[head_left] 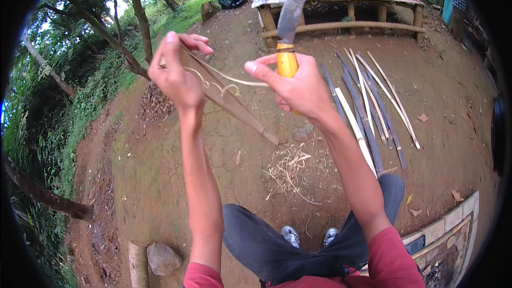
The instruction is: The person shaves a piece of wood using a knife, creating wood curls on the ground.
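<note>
My right hand (pixel 298 85) is closed around the yellow handle of a knife (pixel 288 64), whose broad, curved blade points upward. Between its thumb and fingers ends a thin pale strip (pixel 234 78) that stretches across from my left hand (pixel 178 74). That left hand is raised and closed on a long brownish bamboo strip (pixel 240 112), which slants down to the right toward the ground. Curled shavings (pixel 230 88) hang beside the bamboo strip. The left fingertips are partly hidden, so their exact grip does not show.
Several dark and pale bamboo strips (pixel 368 101) lie on the ground at right. Loose shavings (pixel 290 168) are heaped before my feet. A low bamboo bench (pixel 341 25) stands at the back. A stone (pixel 162 259) and a log (pixel 137 266) sit lower left; a tiled edge (pixel 434 229) runs lower right.
</note>
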The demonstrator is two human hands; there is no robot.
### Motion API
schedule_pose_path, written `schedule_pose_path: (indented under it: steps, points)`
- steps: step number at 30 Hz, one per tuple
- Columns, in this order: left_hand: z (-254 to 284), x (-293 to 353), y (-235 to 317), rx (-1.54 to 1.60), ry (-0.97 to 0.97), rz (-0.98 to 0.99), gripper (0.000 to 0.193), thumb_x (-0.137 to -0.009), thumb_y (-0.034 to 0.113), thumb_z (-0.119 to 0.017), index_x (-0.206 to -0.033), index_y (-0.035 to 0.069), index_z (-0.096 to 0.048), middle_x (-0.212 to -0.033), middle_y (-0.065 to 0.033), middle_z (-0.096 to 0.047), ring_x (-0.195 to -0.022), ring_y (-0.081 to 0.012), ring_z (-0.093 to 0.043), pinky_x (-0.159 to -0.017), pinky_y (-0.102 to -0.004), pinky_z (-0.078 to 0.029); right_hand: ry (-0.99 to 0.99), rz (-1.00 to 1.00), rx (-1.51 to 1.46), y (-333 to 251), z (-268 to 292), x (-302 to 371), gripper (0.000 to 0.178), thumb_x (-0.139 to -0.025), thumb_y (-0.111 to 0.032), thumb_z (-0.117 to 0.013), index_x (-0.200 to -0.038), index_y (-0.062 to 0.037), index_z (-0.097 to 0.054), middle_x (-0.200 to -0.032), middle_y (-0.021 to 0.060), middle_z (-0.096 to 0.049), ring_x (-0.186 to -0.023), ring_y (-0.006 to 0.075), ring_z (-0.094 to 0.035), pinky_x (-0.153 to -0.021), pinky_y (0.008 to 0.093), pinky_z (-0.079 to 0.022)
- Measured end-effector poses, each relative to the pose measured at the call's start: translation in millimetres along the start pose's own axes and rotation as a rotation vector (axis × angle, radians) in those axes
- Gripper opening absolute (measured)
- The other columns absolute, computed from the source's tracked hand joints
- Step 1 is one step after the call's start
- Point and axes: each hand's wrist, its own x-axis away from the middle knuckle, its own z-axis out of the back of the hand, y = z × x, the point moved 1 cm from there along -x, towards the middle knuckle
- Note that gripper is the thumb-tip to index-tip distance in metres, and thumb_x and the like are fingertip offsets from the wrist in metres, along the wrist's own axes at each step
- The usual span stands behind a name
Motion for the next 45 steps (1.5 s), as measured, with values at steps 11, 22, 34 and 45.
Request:
schedule_pose_path:
  steps: [11,22,34,45]
  points:
    - [-9,11,11,0.187,-0.021,-0.041,0.048,-0.094,0.029,-0.027,-0.081,-0.007,-0.057,-0.078,-0.0211,-0.063,-0.076,-0.0277,-0.062,-0.078,-0.0389,-0.046,-0.151,0.171,0.193,-8,-30,-8,0.030,-0.076,-0.026,-0.078,-0.081,0.0018,-0.069,-0.056,-0.0009,-0.057,-0.049,0.0056,-0.050,-0.045,0.0251,-0.039]
    - [3,12,1,0.350,0.078,-0.021,0.055,-0.092,0.038,-0.026,-0.077,-0.005,-0.055,-0.066,-0.0131,-0.058,-0.055,-0.0201,-0.057,-0.054,-0.0333,-0.047,-0.228,0.127,-0.286,-70,-31,18,0.019,-0.085,-0.011,-0.065,-0.070,0.0005,-0.060,-0.053,0.0001,-0.053,-0.039,0.0048,-0.046,-0.033,0.0217,-0.033]
    - [-53,22,21,0.450,-0.160,0.109,0.066,-0.088,0.055,-0.033,-0.065,-0.002,-0.059,-0.049,-0.0034,-0.051,-0.041,-0.0090,-0.046,-0.037,-0.0222,-0.028,-0.104,-0.097,-0.612,-104,39,15,0.012,-0.084,-0.006,-0.062,-0.083,0.0042,-0.056,-0.054,-0.0077,-0.042,-0.041,-0.0018,-0.036,-0.035,0.0149,-0.029]
    - [-87,11,21,0.406,-0.426,0.110,0.078,-0.089,0.063,-0.023,-0.090,-0.003,-0.064,-0.065,-0.0118,-0.062,-0.053,-0.0184,-0.059,-0.050,-0.0288,-0.049,-0.019,0.059,-0.570,-101,74,15,0.016,-0.088,-0.009,-0.057,-0.091,0.0065,-0.054,-0.056,-0.0086,-0.036,-0.042,-0.0011,-0.032,-0.036,0.0152,-0.027]
